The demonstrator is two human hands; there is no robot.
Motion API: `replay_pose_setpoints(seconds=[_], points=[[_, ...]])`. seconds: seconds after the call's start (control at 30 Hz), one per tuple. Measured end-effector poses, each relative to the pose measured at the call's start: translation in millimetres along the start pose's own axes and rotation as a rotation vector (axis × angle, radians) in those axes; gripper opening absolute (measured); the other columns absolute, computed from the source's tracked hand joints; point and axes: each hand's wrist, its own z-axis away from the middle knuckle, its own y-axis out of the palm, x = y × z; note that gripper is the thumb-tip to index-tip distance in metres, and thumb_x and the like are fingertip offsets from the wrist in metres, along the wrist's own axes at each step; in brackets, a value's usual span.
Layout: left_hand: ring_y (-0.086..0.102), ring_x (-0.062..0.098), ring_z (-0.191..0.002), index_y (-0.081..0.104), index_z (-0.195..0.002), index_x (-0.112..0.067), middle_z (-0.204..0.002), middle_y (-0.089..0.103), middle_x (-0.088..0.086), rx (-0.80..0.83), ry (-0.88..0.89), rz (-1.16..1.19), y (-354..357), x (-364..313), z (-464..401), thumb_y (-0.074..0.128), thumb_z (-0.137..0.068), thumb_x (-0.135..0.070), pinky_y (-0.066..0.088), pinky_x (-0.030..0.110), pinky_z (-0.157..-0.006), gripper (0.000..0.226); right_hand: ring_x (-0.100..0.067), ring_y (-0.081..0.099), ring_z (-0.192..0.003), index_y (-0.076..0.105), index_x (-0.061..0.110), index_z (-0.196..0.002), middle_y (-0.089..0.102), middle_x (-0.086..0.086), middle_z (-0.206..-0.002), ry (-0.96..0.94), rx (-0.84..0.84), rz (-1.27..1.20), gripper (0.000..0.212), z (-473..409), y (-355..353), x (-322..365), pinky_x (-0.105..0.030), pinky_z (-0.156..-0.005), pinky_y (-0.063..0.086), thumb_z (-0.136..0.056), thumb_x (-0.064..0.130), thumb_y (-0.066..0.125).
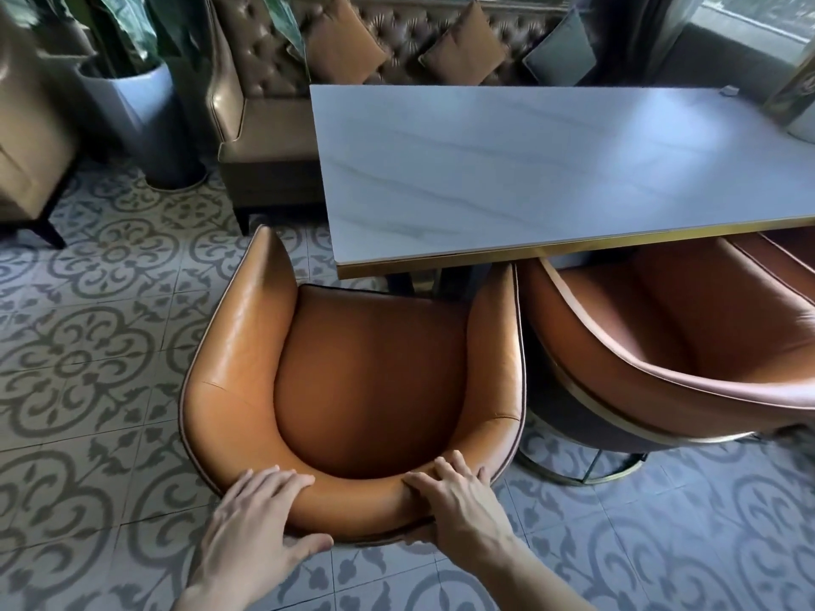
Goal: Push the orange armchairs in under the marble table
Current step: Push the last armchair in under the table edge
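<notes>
An orange leather armchair (366, 381) stands in front of me, facing the marble table (551, 169). Its right arm tip reaches the table's gold-trimmed near edge; its left arm tip stands out past the table's left corner. My left hand (260, 518) grips the backrest's top rim from the left, fingers over the rim and thumb on the outside. My right hand (454, 496) grips the same rim on the right. A second orange armchair (670, 346) sits to the right, its front partly under the table.
A tufted brown sofa (264, 108) with orange and grey cushions runs behind the table. A white planter (145, 121) stands at the back left and a tan chair (31, 138) at far left. Patterned floor tiles (88, 346) lie on the left.
</notes>
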Motion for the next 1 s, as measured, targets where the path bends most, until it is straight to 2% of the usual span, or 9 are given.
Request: replay_pose_setpoints(seconds=[0.2, 0.4, 0.47, 0.63, 0.73, 0.87, 1.0], points=[[0.043, 0.01, -0.132, 0.051, -0.132, -0.041, -0.131, 0.056, -0.019, -0.042, -0.024, -0.034, 8.3, -62.2, -5.5, 0.045, -0.065, -0.092, 0.026, 0.034, -0.115, 0.084, -0.032, 0.029, -0.143, 0.036, 0.039, -0.152, 0.046, -0.006, -0.144, -0.034, 0.01, 0.017, 0.067, 14.6, -17.2, -53.7, -0.061, -0.113, 0.033, -0.094, 0.045, 0.068], [0.048, 0.007, -0.118, 0.05, -0.126, -0.044, -0.115, 0.057, -0.021, -0.038, -0.063, -0.071, 16.1, -102.1, -7.6, 0.034, -0.063, -0.095, 0.034, 0.03, -0.1, 0.083, -0.031, 0.025, -0.146, 0.034, 0.039, -0.155, 0.043, -0.006, -0.146, -0.079, 0.034, 0.039, 0.071, 23.4, -26.9, -90.7, -0.059, -0.115, 0.03, -0.093, 0.048, 0.069], [0.049, 0.006, -0.114, 0.049, -0.123, -0.044, -0.109, 0.056, -0.019, -0.028, -0.076, -0.091, 16.7, -114.0, -7.4, 0.03, -0.061, -0.097, 0.034, 0.029, -0.095, 0.083, -0.029, 0.027, -0.144, 0.037, 0.039, -0.154, 0.045, -0.004, -0.144, -0.092, 0.042, 0.022, 0.072, 24.9, -29.0, -101.3, -0.058, -0.114, 0.031, -0.091, 0.048, 0.071], [0.049, 0.008, -0.111, 0.05, -0.121, -0.043, -0.104, 0.057, -0.016, -0.003, -0.09, -0.115, 22.5, -152.3, -8.2, 0.029, -0.057, -0.098, 0.034, 0.032, -0.09, 0.087, -0.027, 0.029, -0.142, 0.042, 0.042, -0.151, 0.048, -0.001, -0.139, -0.114, 0.033, 0.003, 0.065, 32.0, -33.3, -138.8, -0.054, -0.113, 0.032, -0.094, 0.031, 0.07], [0.048, 0.009, -0.108, 0.049, -0.117, -0.041, -0.101, 0.055, -0.016, 0.033, -0.078, -0.115, 27.1, -176.1, -10.4, 0.027, -0.052, -0.102, 0.032, 0.032, -0.089, 0.091, -0.029, 0.025, -0.148, 0.042, 0.045, -0.15, 0.046, 0.001, -0.144, -0.123, 0.067, -0.008, 0.069, 38.4, -34.4, -164.4, -0.056, -0.117, 0.029, -0.091, 0.027, 0.073], [0.047, 0.011, -0.108, 0.045, -0.121, -0.039, -0.104, 0.054, -0.014, 0.077, -0.052, -0.111, 38.5, -198.1, -13.8, 0.026, -0.051, -0.104, 0.031, 0.033, -0.092, 0.099, -0.029, 0.025, -0.15, 0.044, 0.047, -0.148, 0.045, 0.001, -0.151, -0.121, 0.096, -0.018, 0.075, 45.1, -36.1, -188.1, -0.058, -0.119, 0.025, -0.084, 0.036, 0.081], [0.046, 0.013, -0.106, 0.046, -0.119, -0.037, -0.102, 0.053, -0.012, 0.088, -0.032, -0.103, 42.0, -210.6, -15.5, 0.026, -0.052, -0.104, 0.031, 0.034, -0.09, 0.097, -0.028, 0.024, -0.15, 0.044, 0.046, -0.149, 0.045, 0.0, -0.152, -0.117, 0.095, 0.007, 0.077, 49.4, -37.8, -199.9, -0.057, -0.12, 0.024, -0.084, 0.029, 0.083]])
